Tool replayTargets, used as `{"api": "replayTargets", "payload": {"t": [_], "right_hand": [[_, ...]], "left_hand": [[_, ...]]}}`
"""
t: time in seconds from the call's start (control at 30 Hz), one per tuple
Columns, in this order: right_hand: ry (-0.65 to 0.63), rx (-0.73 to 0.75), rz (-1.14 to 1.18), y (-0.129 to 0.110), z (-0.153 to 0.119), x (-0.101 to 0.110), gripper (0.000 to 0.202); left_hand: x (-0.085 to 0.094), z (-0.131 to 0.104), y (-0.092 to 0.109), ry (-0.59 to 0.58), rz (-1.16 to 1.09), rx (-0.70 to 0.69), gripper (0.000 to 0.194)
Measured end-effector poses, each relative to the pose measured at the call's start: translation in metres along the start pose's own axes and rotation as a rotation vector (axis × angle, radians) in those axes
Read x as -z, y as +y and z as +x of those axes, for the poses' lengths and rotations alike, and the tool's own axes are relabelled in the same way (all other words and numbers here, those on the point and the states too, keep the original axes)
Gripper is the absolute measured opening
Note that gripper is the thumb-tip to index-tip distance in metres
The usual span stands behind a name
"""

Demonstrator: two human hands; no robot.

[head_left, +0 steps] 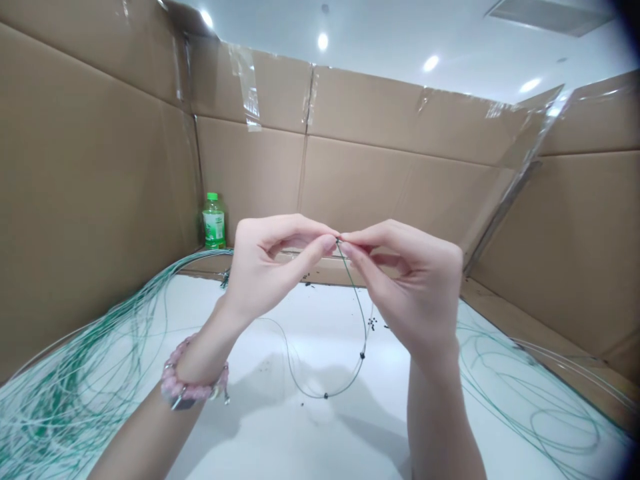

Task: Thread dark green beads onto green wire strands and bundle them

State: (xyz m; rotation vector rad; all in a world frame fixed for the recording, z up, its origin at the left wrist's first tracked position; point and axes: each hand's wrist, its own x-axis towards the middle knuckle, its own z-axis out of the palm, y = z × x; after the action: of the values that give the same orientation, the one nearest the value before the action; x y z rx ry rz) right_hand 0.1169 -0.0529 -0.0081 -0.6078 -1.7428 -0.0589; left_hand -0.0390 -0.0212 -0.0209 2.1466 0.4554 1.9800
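Observation:
My left hand (pixel 280 263) and my right hand (pixel 407 280) are raised above the table, fingertips meeting in a pinch. Between them is a tiny black piece (pixel 338 241), mostly covered by the fingers. From this point a thin green wire (pixel 356 290) hangs down beside my right thumb. A pale wire (pixel 373 310) drops behind my right fingers. Lower down, the wires pass a black bead-like piece (pixel 363 355), and a curved wire runs on through a smaller black piece (pixel 326 396). A pink beaded bracelet (pixel 173 383) circles my left wrist.
A large tangle of green and white wires (pixel 65 393) covers the table's left side, and looser coils (pixel 540 413) lie at right. Small black bits (pixel 372 324) are scattered on the white table (pixel 280 440). A green-capped bottle (pixel 214 223) stands by the cardboard walls (pixel 360 180).

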Motion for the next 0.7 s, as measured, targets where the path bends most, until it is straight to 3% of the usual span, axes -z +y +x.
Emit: {"api": "replayTargets", "payload": {"t": [0.17, 0.37, 0.57, 0.7], "right_hand": [[-0.031, -0.115, 0.172, 0.001, -0.001, -0.002, 0.015], [0.038, -0.193, 0.239, 0.001, -0.002, -0.01, 0.02], [0.031, -0.187, 0.267, 0.013, 0.004, -0.007, 0.009], [-0.038, -0.251, 0.265, 0.029, 0.008, 0.006, 0.013]], "left_hand": [[-0.005, -0.001, -0.001, 0.068, 0.002, -0.061, 0.012], [-0.015, -0.001, -0.004, 0.215, -0.053, -0.027, 0.011], [-0.018, -0.001, -0.008, 0.127, 0.036, -0.107, 0.004], [-0.013, 0.009, -0.005, -0.076, 0.298, -0.276, 0.01]]}}
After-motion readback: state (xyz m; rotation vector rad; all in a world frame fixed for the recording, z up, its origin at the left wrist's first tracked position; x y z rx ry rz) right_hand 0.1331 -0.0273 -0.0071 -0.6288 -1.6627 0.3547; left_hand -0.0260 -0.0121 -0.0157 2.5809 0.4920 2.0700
